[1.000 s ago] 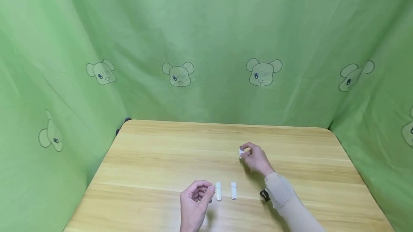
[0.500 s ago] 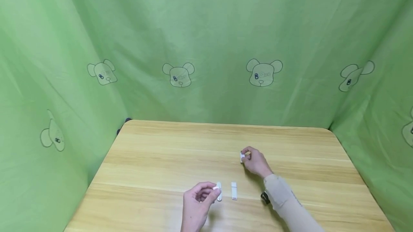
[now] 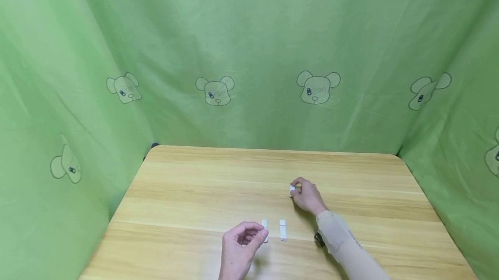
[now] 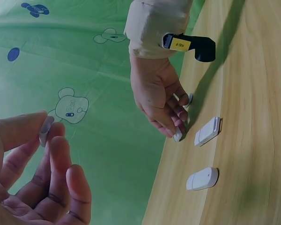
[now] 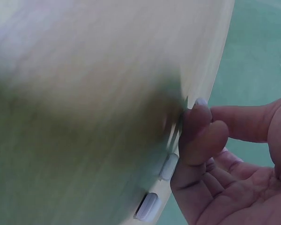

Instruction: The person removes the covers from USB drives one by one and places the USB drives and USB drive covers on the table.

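Observation:
My left hand (image 3: 242,249) is near the front of the table, thumb and forefinger pinched together. Between their tips, the left wrist view shows a small white piece (image 4: 45,133), mostly hidden. Farther out, my right hand (image 3: 309,197) grips a white stick (image 3: 292,190) low over the tabletop. This looks like a USB stick, and fingers cover part of it. Two capped white USB sticks lie side by side: one with a rounded end (image 4: 203,178), partly behind the left fingertips in the head view, and a squarer one (image 3: 283,230) to its right.
A wood-grain table (image 3: 187,193) carries everything. Green curtains (image 3: 257,33) with printed bear heads enclose the back and sides. A black strap-like piece (image 3: 319,239) sticks out by the right sleeve (image 3: 339,236).
My left hand has shifted slightly right, now overlapping the rounded stick in the head view. The right hand has come a little nearer with its white stick. The lying sticks stay put.

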Demonstrator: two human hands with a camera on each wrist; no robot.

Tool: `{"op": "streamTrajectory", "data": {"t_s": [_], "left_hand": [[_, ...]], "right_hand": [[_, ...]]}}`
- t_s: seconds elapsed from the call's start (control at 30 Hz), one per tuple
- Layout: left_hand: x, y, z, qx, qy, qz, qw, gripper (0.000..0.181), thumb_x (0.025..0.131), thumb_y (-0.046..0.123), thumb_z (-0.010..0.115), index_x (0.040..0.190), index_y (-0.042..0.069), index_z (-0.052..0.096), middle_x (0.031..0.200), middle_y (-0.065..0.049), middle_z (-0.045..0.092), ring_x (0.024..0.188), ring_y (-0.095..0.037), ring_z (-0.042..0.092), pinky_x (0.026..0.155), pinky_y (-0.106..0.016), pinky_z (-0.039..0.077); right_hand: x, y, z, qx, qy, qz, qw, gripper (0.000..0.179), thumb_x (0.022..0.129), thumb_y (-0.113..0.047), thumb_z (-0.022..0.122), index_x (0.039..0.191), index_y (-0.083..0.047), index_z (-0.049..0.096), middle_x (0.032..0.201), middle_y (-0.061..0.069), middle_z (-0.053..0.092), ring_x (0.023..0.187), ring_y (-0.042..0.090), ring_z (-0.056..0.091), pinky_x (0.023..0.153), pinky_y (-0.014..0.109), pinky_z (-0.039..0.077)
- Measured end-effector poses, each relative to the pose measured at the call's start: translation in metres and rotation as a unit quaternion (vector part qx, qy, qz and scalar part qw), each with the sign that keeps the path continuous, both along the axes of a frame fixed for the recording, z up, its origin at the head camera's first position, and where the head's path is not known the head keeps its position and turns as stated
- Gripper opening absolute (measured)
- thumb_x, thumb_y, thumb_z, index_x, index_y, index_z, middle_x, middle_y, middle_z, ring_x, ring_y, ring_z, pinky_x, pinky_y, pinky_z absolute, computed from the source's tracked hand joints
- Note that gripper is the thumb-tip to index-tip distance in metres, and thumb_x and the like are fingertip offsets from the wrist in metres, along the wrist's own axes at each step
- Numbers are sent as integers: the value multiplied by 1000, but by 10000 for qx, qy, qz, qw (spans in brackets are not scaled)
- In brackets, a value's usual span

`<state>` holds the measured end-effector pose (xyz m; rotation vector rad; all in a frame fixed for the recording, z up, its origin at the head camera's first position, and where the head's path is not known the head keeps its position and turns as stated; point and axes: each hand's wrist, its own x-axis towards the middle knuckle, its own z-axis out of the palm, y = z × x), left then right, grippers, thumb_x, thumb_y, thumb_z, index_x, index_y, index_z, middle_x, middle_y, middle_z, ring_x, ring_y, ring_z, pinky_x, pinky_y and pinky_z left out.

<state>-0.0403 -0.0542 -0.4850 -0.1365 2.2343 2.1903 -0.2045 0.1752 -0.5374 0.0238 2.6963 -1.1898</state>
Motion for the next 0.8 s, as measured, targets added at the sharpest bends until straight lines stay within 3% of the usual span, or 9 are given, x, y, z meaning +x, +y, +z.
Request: {"op": "streamTrajectory", "data": {"t_s": [0.3,0.37,0.43,0.53,0.6,0.67,0.8], "left_hand": [[-1,0,-1,-225,-124,-109,9996,17,86,26,80,98,15,75,88,-2,75,76,-6,64,74,-19,53],[-1,0,-1,-237,-143,-143,9995,21,85,28,81,100,13,75,89,-2,74,76,-6,63,74,-19,52],[-1,0,-1,-227,-138,-178,9995,25,84,28,82,101,12,75,89,-2,72,76,-5,62,74,-19,53],[-2,-1,-1,-196,-171,-219,9994,27,83,28,82,102,11,74,90,-2,71,76,-5,62,74,-19,53],[-3,-1,-1,-182,-175,-224,9994,26,84,27,82,102,11,74,90,-3,71,76,-5,62,74,-19,53],[-4,-2,-1,-172,-183,-189,9995,26,84,27,82,103,11,74,89,-3,72,75,-5,62,73,-19,53],[-6,-3,0,-110,-157,-93,9998,25,85,25,81,104,11,73,88,-5,73,72,-5,62,71,-19,52]], "right_hand": [[1,-1,0,285,85,54,9995,30,94,-10,67,123,-2,63,76,3,59,65,16,52,63,30,42],[1,0,-1,372,110,110,9992,30,95,-11,65,124,-3,62,76,3,58,70,18,51,68,35,43],[1,0,-1,449,107,146,9988,30,96,-13,64,125,-3,61,76,2,57,77,21,52,81,45,49],[1,0,0,494,102,124,9986,30,97,-13,64,124,-4,58,79,3,59,86,24,53,90,53,47],[1,-1,1,516,106,91,9986,29,96,-14,64,123,-5,57,83,4,61,89,25,53,90,49,48],[0,-1,1,520,128,67,9985,28,96,-14,65,122,-4,57,84,5,61,86,23,54,77,39,46],[-1,-2,2,499,142,15,9987,26,96,-13,66,120,-4,59,82,5,60,76,19,53,67,28,41]]}}
